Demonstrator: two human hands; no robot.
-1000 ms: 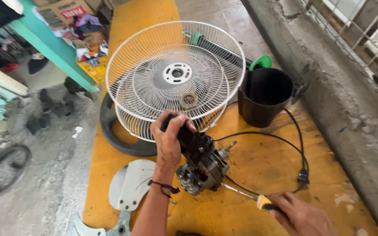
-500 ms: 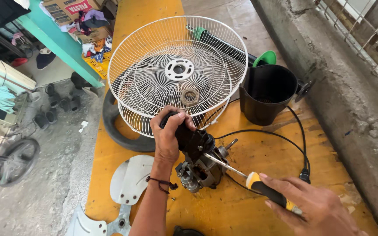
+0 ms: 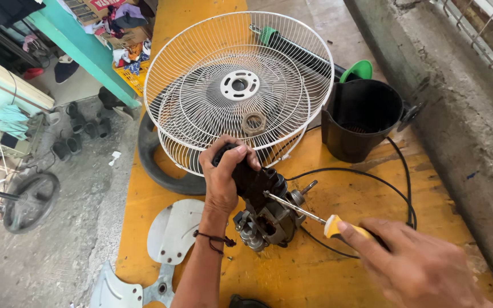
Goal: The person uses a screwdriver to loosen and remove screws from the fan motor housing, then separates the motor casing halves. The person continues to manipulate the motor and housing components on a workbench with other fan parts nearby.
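Note:
My left hand (image 3: pixel 223 174) grips the black top of a fan motor (image 3: pixel 266 219) that lies on the yellow table (image 3: pixel 366 199). My right hand (image 3: pixel 417 265) holds a yellow-handled screwdriver (image 3: pixel 315 215), whose metal tip rests against the motor body. Two stacked white wire fan guards (image 3: pixel 238 88) sit just beyond the motor, with a round ring nut (image 3: pixel 253 122) lying on the mesh. A black power cord (image 3: pixel 372 177) loops from the motor to the right.
A black bucket (image 3: pixel 360 117) stands right of the guards, a green lid and dark tube behind it. Grey fan blades (image 3: pixel 169 234) lie at the table's near left. A rubber tyre (image 3: pixel 161 171) hangs off the left edge. A concrete wall runs along the right.
My right hand has brought the screwdriver up and leftward from the table's lower right until its tip meets the motor. My left hand has kept its grip on the motor.

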